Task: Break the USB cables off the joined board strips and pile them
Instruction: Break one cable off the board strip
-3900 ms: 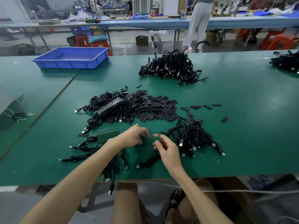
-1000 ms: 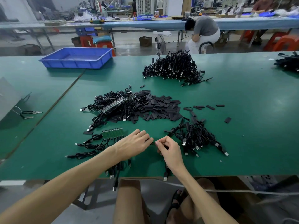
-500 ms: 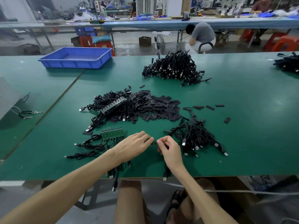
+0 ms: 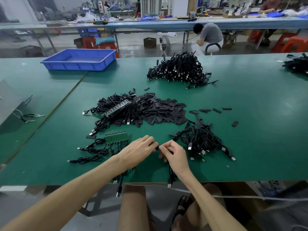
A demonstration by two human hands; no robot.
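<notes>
My left hand [image 4: 138, 152] and my right hand [image 4: 175, 154] meet fingertip to fingertip just above the table near its front edge. Between them they pinch the small black end [image 4: 156, 148] of a USB cable [image 4: 170, 178], which runs under my right palm and hangs over the edge. Left of my left hand lies a green joined board strip [image 4: 116, 137] with several black cables attached. To the right of my right hand is a small pile of loose cables [image 4: 205, 142]. A second strip [image 4: 120, 106] lies on a cable tangle further back.
Black sleeve pieces [image 4: 165, 110] are heaped mid-table, with a few scattered to the right. A large cable pile [image 4: 178, 69] sits at the back, a blue tray [image 4: 80, 60] at the back left. More cables [image 4: 296, 64] lie far right. A person sits beyond the table.
Earlier my right hand held a cable's green board end up, apart from the left. Both hands have since come together low over the table. Over the last second they have barely moved.
</notes>
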